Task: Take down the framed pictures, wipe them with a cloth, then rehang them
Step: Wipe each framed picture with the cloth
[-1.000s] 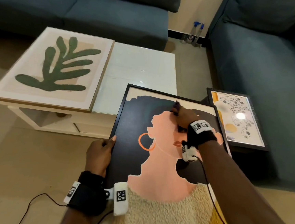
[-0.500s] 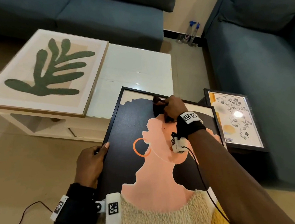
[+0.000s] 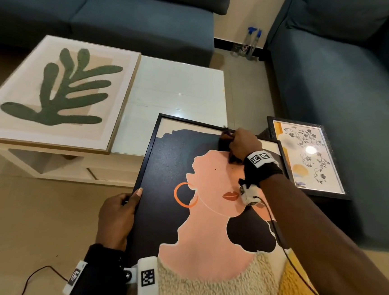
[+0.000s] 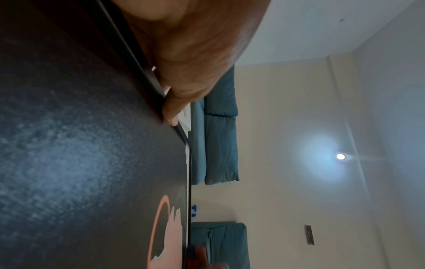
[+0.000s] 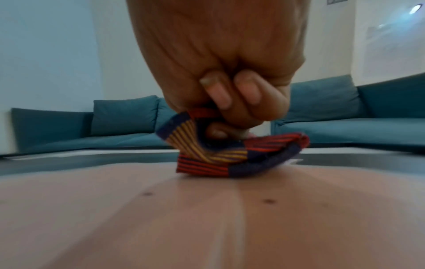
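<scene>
A black-framed picture of a woman in profile (image 3: pixel 174 174) lies tilted on my lap, its far edge leaning on the white table (image 3: pixel 177 94). My left hand (image 3: pixel 118 213) grips its left frame edge, thumb on the glass (image 4: pixel 171 111). My right hand (image 3: pixel 241 143) holds a bunched striped cloth (image 5: pixel 218 156) and presses it on the glass near the top edge. In the head view the cloth (image 3: pixel 224 143) shows as a dark wad under the fingers. A leaf print in a wooden frame (image 3: pixel 59 91) lies flat on the table's left half.
A small floral picture in a dark frame (image 3: pixel 305 157) rests on a low stand to the right. Teal sofas (image 3: pixel 130 12) stand behind the table and along the right. Two spray bottles (image 3: pixel 248 44) stand on the floor in the corner. Cables trail from both wrists.
My right hand with the cloth slid left along the top of the picture, then back to the right near the upper edge. The left hand kept its grip on the frame.
</scene>
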